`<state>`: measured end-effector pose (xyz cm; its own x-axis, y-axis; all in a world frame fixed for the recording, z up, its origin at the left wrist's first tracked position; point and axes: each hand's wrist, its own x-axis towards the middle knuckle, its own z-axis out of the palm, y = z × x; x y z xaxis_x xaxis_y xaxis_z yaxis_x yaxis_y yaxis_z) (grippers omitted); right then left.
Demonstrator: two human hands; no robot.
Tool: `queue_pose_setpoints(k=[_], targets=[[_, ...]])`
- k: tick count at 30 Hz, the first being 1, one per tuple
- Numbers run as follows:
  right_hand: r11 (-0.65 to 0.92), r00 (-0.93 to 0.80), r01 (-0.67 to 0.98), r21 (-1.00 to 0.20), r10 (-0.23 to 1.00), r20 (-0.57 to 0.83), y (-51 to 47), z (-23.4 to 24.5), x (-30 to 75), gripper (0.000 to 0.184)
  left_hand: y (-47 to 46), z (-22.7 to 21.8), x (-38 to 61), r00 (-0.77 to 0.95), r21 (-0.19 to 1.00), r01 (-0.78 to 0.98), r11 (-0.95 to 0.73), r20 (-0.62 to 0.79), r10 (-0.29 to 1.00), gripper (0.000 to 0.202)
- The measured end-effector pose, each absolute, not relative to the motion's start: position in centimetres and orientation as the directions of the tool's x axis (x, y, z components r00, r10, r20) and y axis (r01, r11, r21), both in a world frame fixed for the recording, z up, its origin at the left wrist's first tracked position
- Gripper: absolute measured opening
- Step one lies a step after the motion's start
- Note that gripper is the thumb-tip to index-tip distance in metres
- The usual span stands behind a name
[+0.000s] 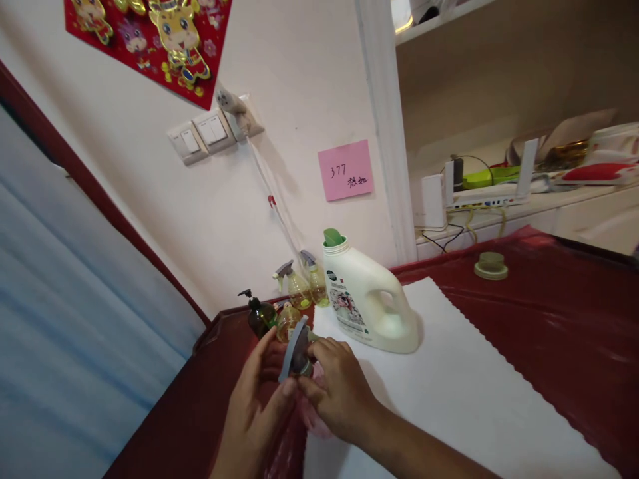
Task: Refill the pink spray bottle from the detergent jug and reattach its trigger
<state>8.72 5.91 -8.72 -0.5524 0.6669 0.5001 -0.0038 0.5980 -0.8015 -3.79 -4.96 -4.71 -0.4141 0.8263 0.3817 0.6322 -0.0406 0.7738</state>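
Note:
In front of me, a spray bottle with a grey-blue trigger head [295,349] and a pink body [315,416] stands over the left edge of a white sheet. My left hand [259,392] cups the head from the left, fingers behind it and thumb at its base. From the right, my right hand [339,386] pinches the head near its collar and covers part of the bottle. Just behind stands a large cream jug [377,309] with an open neck and a green piece [333,237] inside that neck.
Beyond my hands are a dark pump bottle [261,316], a yellowish bottle [288,320] and two yellowish spray bottles [298,289] by the wall. A round cap [490,265] lies on the red tabletop [549,306]. The white sheet [464,392] spreads right. A blue curtain [84,286] hangs left.

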Motion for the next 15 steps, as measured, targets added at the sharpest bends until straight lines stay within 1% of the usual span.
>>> queue_pose_setpoints(k=[1,3,5,7,9,13,15], targets=[[0.601,-0.55,-0.005,-0.799,0.666,0.504,5.9,-8.8,8.7,0.019,-4.6,-4.0,-3.2,-0.41,0.695,0.719,0.002,0.422,0.809,0.063],[0.604,-0.54,-0.01,-0.797,0.667,0.513,5.9,-8.9,8.6,0.015,-3.7,-3.1,-2.4,-0.376,0.569,0.819,0.07,0.442,0.814,0.055],[0.597,-0.521,-0.014,-0.802,0.68,0.516,5.8,-9.2,8.4,0.012,-2.9,-2.9,-2.1,-0.343,0.514,0.853,0.085,0.432,0.834,0.045],[0.583,-0.502,-0.024,-0.812,0.696,0.514,5.7,-9.4,8.3,0.01,-2.4,-3.3,-2.2,-0.328,0.5,0.863,0.074,0.441,0.835,0.036],[0.569,-0.491,-0.047,-0.821,0.703,0.515,5.4,-9.8,8.3,0.009,-2.4,-3.8,-2.4,-0.335,0.505,0.861,0.063,0.468,0.818,0.032],[0.532,-0.491,-0.156,-0.832,0.689,0.532,4.6,-10.4,8.3,0.016,-2.5,-4.8,-2.8,-0.383,0.551,0.833,0.059,0.496,0.779,0.034],[0.484,-0.487,-0.219,-0.847,0.698,0.525,4.4,-10.6,8.2,0.016,-2.5,-5.1,-2.8,-0.396,0.555,0.829,0.065,0.502,0.769,0.035]])
